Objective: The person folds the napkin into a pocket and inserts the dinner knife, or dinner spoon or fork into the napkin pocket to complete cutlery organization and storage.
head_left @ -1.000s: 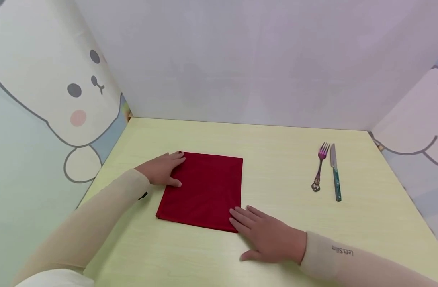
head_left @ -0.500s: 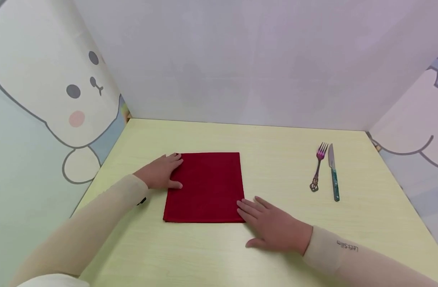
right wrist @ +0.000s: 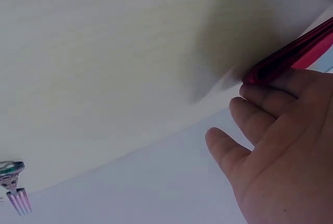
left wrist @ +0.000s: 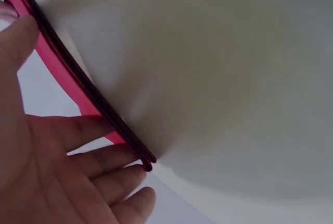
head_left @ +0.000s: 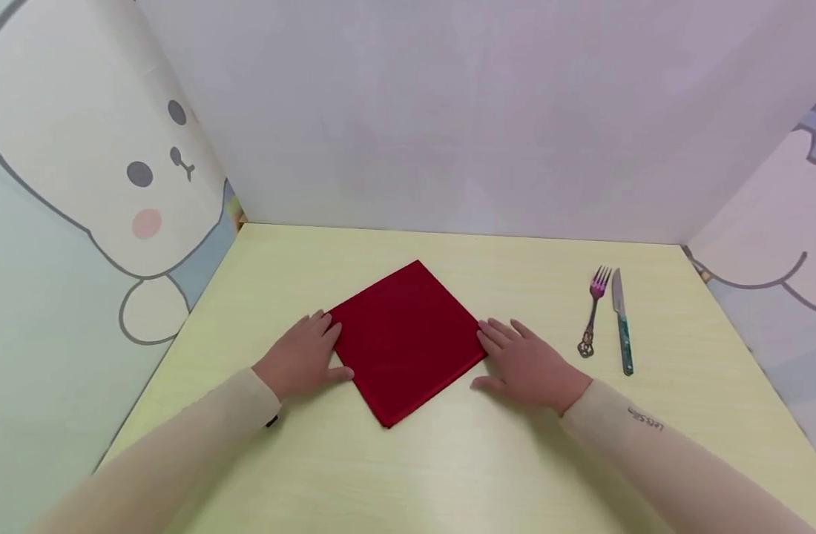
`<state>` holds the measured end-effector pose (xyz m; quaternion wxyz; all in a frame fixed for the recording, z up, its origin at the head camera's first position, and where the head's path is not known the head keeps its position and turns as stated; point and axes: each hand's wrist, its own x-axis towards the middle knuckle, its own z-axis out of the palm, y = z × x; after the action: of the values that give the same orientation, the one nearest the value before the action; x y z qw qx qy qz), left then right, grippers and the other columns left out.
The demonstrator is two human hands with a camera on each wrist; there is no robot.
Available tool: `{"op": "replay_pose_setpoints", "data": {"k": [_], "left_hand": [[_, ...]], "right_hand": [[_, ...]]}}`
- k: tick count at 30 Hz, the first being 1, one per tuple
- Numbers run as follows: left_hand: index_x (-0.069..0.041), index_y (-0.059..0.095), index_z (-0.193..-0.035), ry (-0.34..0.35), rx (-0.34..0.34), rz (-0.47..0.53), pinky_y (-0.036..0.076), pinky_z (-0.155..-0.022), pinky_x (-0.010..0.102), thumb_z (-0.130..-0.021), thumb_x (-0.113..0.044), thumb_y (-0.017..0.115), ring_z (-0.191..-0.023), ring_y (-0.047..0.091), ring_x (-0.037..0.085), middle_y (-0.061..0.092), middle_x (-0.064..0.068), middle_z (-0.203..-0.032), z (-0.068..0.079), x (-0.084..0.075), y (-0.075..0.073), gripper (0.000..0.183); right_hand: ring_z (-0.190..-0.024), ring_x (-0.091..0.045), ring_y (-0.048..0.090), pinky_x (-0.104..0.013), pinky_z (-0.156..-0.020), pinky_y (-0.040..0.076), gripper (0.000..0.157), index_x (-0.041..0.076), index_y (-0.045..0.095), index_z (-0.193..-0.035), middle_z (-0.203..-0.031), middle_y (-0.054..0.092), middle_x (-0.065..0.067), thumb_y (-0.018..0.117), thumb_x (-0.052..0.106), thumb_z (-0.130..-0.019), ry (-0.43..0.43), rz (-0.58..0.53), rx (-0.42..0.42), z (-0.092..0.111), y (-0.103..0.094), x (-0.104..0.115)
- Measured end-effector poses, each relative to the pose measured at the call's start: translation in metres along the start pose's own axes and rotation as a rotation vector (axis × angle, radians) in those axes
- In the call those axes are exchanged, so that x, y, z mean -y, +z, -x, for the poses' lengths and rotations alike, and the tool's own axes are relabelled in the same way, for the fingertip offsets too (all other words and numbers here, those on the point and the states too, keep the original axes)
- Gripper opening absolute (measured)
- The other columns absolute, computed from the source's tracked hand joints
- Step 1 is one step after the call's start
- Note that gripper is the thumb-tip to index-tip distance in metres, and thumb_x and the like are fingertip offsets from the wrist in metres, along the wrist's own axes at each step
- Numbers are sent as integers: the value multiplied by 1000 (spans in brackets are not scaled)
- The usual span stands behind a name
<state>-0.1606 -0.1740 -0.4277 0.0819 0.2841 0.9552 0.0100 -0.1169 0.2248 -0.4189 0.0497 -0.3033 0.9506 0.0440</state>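
A folded red cloth napkin (head_left: 408, 341) lies flat on the table in the head view, turned like a diamond with one corner toward me. My left hand (head_left: 304, 357) rests at its left corner, fingertips on the cloth and thumb along the lower left edge. At the right corner, my right hand (head_left: 530, 366) touches the cloth with extended fingertips. In the left wrist view the napkin's edge (left wrist: 83, 78) shows stacked layers beside the fingers. Folded layers of the napkin (right wrist: 291, 54) also show above the fingers in the right wrist view.
A fork (head_left: 593, 308) and a knife with a green handle (head_left: 623, 322) lie side by side to the right of the right hand. The pale yellow table (head_left: 435, 486) meets a light curtain (head_left: 448, 119) behind, with cartoon-printed sheets at both sides.
The napkin has rotated counterclockwise from a squared position to a diamond. My right hand has moved away from me and slightly right with its corner, while my left hand has come slightly nearer me.
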Motion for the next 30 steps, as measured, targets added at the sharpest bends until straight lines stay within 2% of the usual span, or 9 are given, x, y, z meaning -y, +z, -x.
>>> {"op": "replay_pose_setpoints", "data": {"k": [3, 6, 9, 13, 15, 18, 24, 27, 30], "left_hand": [[7, 53, -143, 22, -56, -33, 39, -113, 50, -89, -59, 72, -129, 50, 40, 55, 22, -135, 9, -14, 7, 86], [6, 58, -134, 28, -98, -77, 48, -101, 46, -88, -59, 74, -110, 56, 33, 58, 17, -115, 18, -31, 10, 81], [6, 61, -126, 12, -115, -105, 51, -92, 44, -86, -59, 76, -98, 58, 31, 56, 14, -102, 28, -47, 7, 78], [6, 63, -123, -8, -103, -109, 52, -87, 44, -86, -59, 76, -93, 58, 31, 56, 14, -99, 41, -64, 5, 76], [7, 63, -125, -11, -96, -103, 52, -87, 43, -86, -58, 75, -94, 58, 32, 57, 16, -102, 47, -71, 6, 76], [7, 62, -130, -16, -90, -107, 52, -90, 43, -87, -56, 74, -101, 59, 35, 58, 20, -113, 54, -79, 9, 78], [4, 59, -137, -25, -57, -144, 49, -96, 46, -87, -61, 71, -119, 56, 39, 57, 23, -138, 62, -88, 10, 84], [5, 59, -139, -11, -48, -109, 47, -100, 47, -88, -61, 71, -124, 54, 39, 56, 22, -142, 63, -90, 8, 84], [7, 56, -141, 27, -23, -47, 41, -110, 48, -90, -59, 70, -135, 48, 40, 51, 24, -148, 63, -90, 7, 86]], "right_hand": [[-150, -39, 32, -57, -121, 22, 87, -4, 45, -152, -160, 39, -20, 55, 64, -99, 57, 40, -4, -7, 1, -8], [-150, -40, 32, -58, -121, 21, 86, -5, 43, -153, -161, 38, -21, 55, 61, -100, 104, 49, 6, -14, 0, -14], [-152, -40, 27, -59, -122, 18, 88, -4, 38, -156, -163, 34, -21, 53, 63, -100, 135, -6, 46, -21, -5, -19], [-154, -40, 20, -59, -123, 12, 96, -1, 33, -159, -166, 29, -20, 47, 71, -98, 154, -97, 122, -27, -14, -26], [-154, -40, 19, -59, -123, 10, 98, -2, 32, -159, -166, 28, -20, 45, 74, -97, 154, -116, 128, -26, -15, -28], [-153, -40, 23, -58, -123, 13, 94, -4, 35, -157, -164, 31, -22, 48, 69, -99, 128, -92, 83, -24, -13, -25], [-147, -44, 35, -59, -119, 25, 74, -9, 45, -150, -157, 40, -27, 61, 45, -102, 82, 9, -4, -20, -6, -12], [-145, -44, 39, -59, -118, 27, 65, -10, 49, -147, -155, 43, -28, 63, 35, -102, 94, 52, -27, -20, -6, -8], [-145, -44, 39, -59, -118, 28, 59, -11, 50, -145, -154, 43, -29, 62, 29, -103, 96, 69, -32, -20, -6, -7]]}}
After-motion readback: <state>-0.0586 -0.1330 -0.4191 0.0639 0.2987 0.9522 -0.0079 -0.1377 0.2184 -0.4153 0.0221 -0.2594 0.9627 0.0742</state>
